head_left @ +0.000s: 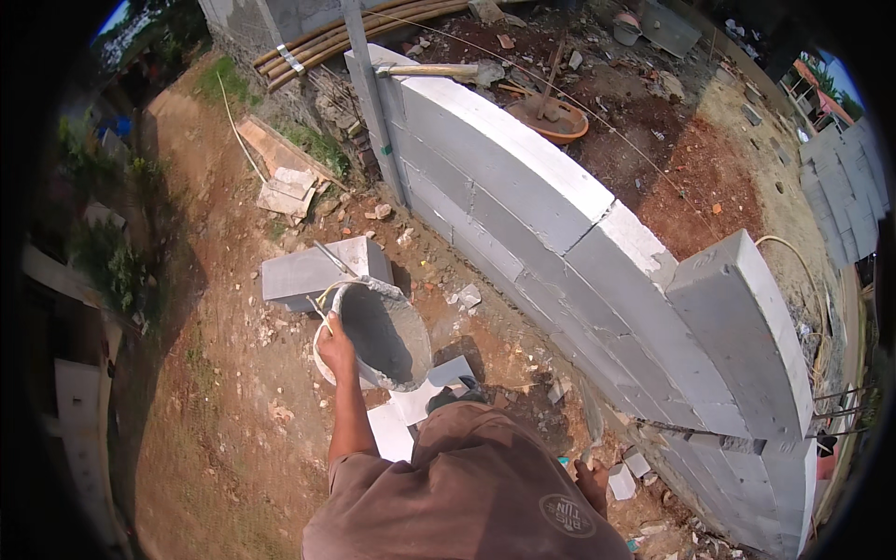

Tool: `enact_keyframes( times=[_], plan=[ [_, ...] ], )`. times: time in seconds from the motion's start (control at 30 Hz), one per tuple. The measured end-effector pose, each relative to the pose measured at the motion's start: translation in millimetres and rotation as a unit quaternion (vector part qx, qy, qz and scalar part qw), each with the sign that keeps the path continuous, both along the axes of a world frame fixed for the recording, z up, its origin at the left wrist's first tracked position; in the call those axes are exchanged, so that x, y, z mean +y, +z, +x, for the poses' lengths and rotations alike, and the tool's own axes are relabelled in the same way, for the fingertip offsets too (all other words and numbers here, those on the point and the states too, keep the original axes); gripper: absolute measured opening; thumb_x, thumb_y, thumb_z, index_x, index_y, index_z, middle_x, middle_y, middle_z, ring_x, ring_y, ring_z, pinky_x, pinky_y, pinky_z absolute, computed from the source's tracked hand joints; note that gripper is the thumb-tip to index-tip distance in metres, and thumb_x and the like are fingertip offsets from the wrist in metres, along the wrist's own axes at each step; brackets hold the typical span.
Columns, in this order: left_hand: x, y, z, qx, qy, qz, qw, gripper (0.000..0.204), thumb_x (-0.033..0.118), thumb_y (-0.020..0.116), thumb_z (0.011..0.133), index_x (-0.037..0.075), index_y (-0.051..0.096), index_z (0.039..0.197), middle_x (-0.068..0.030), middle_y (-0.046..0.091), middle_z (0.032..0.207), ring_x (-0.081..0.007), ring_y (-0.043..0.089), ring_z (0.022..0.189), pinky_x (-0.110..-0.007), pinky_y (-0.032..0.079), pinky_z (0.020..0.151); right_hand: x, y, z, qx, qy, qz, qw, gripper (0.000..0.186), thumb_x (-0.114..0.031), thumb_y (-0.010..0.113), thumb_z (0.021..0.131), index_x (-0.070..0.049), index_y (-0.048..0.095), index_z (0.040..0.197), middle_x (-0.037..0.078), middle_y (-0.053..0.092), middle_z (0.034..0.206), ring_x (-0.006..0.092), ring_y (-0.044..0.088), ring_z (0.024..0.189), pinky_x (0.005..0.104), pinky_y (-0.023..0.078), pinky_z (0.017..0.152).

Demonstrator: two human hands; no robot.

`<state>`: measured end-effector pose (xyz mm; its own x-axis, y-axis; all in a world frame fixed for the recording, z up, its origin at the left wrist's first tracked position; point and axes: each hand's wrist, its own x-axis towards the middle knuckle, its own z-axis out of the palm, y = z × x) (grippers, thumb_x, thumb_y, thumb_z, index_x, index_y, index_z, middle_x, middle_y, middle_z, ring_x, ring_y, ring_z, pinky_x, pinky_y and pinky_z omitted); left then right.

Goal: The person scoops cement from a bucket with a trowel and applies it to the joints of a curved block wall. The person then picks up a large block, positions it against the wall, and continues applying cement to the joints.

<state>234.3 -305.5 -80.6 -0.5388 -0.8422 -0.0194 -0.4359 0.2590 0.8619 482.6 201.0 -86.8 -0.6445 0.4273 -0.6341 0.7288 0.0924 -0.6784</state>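
My left hand [337, 351] is closed around the cord-like handle at the near left rim of a bucket [417, 317]. The bucket is tilted, its mouth facing me, and wet grey mortar [378, 338] coats the inside. Just beyond it a large grey block [294, 273] lies on the ground, with a thin grey bar [333, 258] slanting across it. My right hand [592, 483] hangs low beside my body, partly hidden by my shirt. Its visible fingers look apart, holding nothing, near small block offcuts [622, 482] on the ground.
A curved-looking wall of grey blocks [523, 243] runs along my right, with one block [737, 308] standing higher on top. A wooden handle [429, 70] lies across its far end, by an upright post [369, 103]. Behind it sits an orange basin [551, 119]. Rubble and boards [287, 191] lie ahead.
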Motion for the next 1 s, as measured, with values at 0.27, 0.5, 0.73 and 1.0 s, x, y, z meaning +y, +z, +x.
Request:
enact_keyframes(
  times=[0.27, 0.5, 0.73, 1.0],
  plan=[
    [31, 3, -39, 0.039, -0.094, 0.002, 0.995, 0.05, 0.039, 0.051, 0.09, -0.007, 0.053, 0.068, -0.0111, 0.044, 0.054, -0.0181, 0.039, 0.054, -0.037, 0.034, 0.054, -18, 3, -23, -0.012, 0.031, 0.062, 0.998, 0.029, -0.026, 0.065, 0.077, 0.001, 0.059, 0.085, 0.005, 0.054, 0.062, 0.0127, 0.05, 0.046, 0.0279, 0.041, 0.044],
    [83, -3, -107, 0.034, -0.218, 0.049, 0.974, 0.058, 0.043, 0.056, 0.085, -0.001, 0.034, 0.055, -0.0059, 0.031, 0.051, -0.0149, 0.029, 0.051, -0.037, 0.028, 0.048, -73, 48, -72, 0.034, 0.071, 0.079, 0.994, 0.027, -0.025, 0.062, 0.078, 0.001, 0.056, 0.079, 0.004, 0.052, 0.059, 0.0118, 0.05, 0.048, 0.0282, 0.041, 0.046],
    [128, 19, -141, -0.022, -0.343, 0.081, 0.936, 0.059, 0.046, 0.058, 0.083, 0.003, 0.033, 0.052, -0.0045, 0.03, 0.047, -0.0128, 0.029, 0.047, -0.036, 0.026, 0.045, -111, 56, -90, -0.015, 0.054, 0.039, 0.998, 0.042, -0.029, 0.063, 0.076, 0.005, 0.06, 0.101, 0.006, 0.057, 0.062, 0.0123, 0.053, 0.051, 0.0288, 0.043, 0.049],
    [161, 42, -137, -0.059, -0.434, 0.082, 0.895, 0.058, 0.054, 0.055, 0.08, 0.001, 0.045, 0.059, -0.0149, 0.045, 0.05, -0.0298, 0.046, 0.048, -0.042, 0.037, 0.052, -110, 35, -156, 0.041, 0.178, 0.043, 0.982, 0.036, -0.024, 0.06, 0.078, 0.002, 0.057, 0.103, 0.008, 0.059, 0.073, 0.0166, 0.057, 0.065, 0.0309, 0.045, 0.061]
  ],
)
